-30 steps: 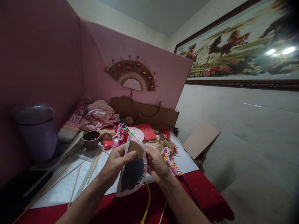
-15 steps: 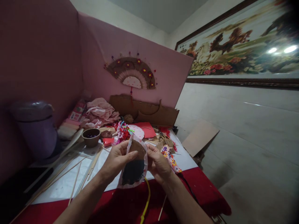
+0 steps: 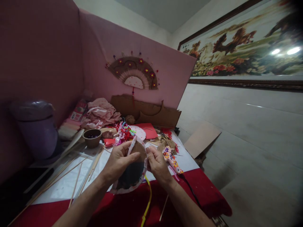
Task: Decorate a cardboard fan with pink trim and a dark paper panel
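Note:
Above the table's front edge I hold a rounded cardboard piece (image 3: 131, 173), brown at the top and dark below, with pale pink-white fabric folded over its rim. My left hand (image 3: 119, 161) grips its left side, thumb lying across the brown face. At the upper right rim, the thumb and bent fingers of my right hand (image 3: 157, 162) pinch the fabric edge. A yellow strip (image 3: 148, 201) hangs below the piece. To the right of my right hand lies a flower-patterned glue gun (image 3: 173, 162) with a black cord.
A brown bowl (image 3: 92, 137), thin wooden sticks (image 3: 76, 186), colourful pipe cleaners (image 3: 125, 131), red paper (image 3: 147, 130) and crumpled pink cloth (image 3: 103, 110) crowd the table. A decorated fan (image 3: 133, 74) is on the pink board behind. A lilac bin (image 3: 38, 132) stands left.
The cardboard piece has tilted, its lower end swinging left. My right hand has shifted slightly up along its right rim, and a pink strip now shows beside the glue gun.

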A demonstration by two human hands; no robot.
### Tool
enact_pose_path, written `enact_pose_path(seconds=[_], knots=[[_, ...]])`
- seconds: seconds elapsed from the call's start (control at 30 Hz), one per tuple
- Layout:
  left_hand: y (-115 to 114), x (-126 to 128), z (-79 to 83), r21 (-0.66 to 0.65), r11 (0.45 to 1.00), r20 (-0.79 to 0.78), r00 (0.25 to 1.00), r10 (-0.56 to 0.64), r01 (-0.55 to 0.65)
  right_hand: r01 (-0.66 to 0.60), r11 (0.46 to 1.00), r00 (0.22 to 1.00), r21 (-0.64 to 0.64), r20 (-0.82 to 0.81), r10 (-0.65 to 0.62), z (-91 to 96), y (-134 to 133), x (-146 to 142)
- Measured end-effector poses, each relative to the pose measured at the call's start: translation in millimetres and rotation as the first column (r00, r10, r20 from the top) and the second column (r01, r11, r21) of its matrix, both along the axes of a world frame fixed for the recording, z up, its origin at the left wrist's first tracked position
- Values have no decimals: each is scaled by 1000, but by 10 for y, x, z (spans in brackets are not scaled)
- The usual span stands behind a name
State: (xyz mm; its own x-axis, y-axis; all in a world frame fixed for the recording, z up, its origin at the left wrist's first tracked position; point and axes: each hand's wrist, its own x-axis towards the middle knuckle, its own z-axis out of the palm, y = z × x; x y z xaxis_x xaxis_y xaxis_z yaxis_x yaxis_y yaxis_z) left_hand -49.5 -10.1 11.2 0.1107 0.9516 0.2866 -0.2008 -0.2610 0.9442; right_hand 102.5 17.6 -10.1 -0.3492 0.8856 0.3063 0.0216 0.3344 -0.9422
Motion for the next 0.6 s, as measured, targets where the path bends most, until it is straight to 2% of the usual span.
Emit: enact_pose_path(seconds=[0.1, 0.23, 0.47, 0.6], knots=[[-2, 2, -15, -6, 1000, -1, 1000, 7, -7, 118, 953, 974, 278, 152, -165, -3, -24, 8], [9, 1, -37, -12, 1000, 7, 1000, -11, 11, 155, 819, 908, 553, 247, -338, 2, -51, 13], [32, 20, -54, -15, 1000, 6, 1000, 24, -24, 116, 532, 732, 839, 290, -617, -19, 6, -1], [36, 39, -66, -5, 998, -32, 997, 65, -65, 50, 417, 607, 908, 304, -734, 16, -7, -34]])
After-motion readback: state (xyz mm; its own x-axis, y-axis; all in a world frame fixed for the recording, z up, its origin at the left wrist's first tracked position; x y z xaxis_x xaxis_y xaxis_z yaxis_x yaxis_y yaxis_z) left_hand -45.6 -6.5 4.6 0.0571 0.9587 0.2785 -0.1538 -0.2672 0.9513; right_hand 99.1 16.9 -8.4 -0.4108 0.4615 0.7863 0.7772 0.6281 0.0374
